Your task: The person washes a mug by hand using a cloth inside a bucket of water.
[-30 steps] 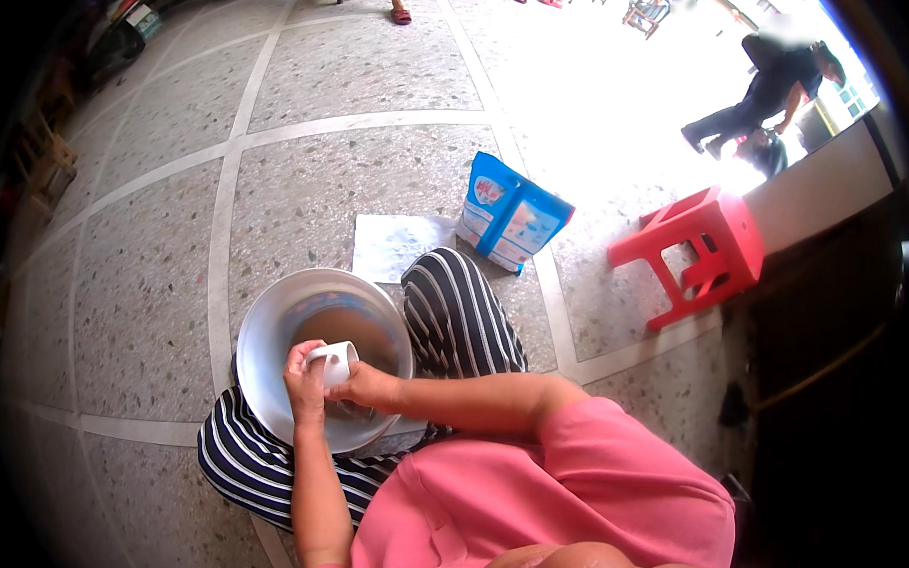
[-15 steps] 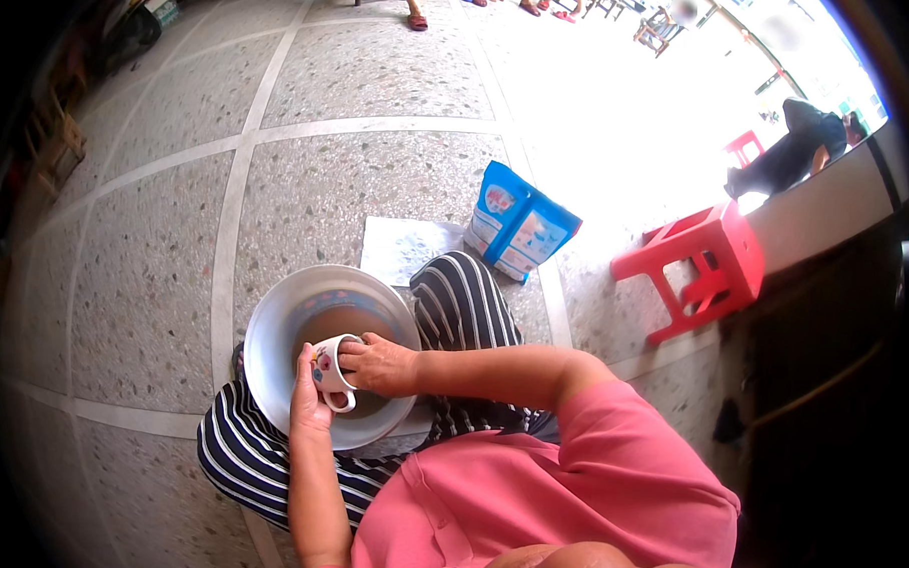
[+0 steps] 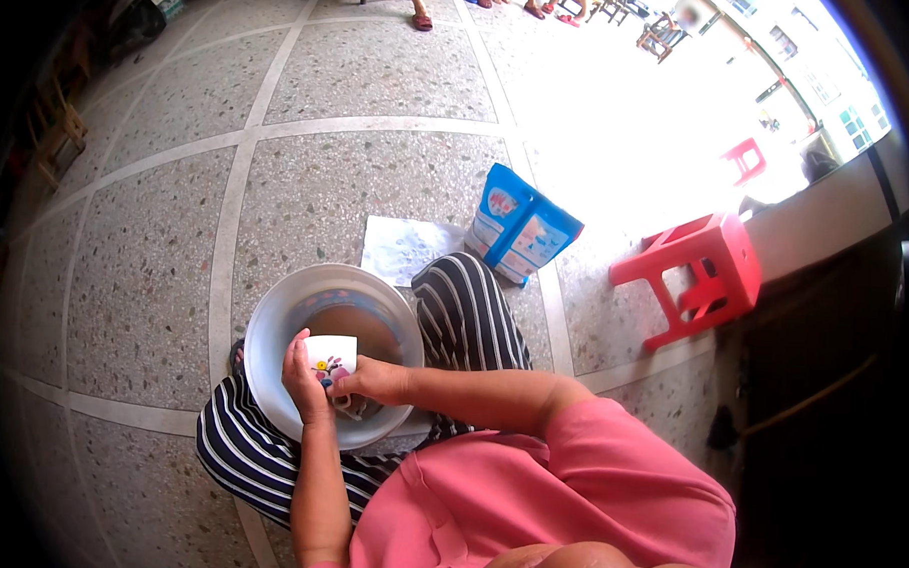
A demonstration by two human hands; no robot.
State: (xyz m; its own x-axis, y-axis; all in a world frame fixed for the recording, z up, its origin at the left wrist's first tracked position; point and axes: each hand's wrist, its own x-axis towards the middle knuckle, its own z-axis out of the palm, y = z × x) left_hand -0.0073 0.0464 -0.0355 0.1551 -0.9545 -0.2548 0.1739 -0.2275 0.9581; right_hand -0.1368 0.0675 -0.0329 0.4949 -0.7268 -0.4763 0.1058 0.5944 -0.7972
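One white cup (image 3: 338,350) (floral motif on its side) was held over a pale basin (image 3: 269,346) of brown water (image 3: 358,322); left hand (image 3: 306,384), fingers together, clasped its left side; right hand (image 3: 373,379) gripped its lower right, some fingertips hidden; blue packet (image 3: 524,226) stood beyond the basin

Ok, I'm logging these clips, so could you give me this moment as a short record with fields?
Left hand: against the left side of the cup
Right hand: on the cup's lower right
Cup: white, flower pattern, held over the basin
Basin: pale, with murky brownish water
Beyond basin: white sheet, blue bag
Far right: red stool
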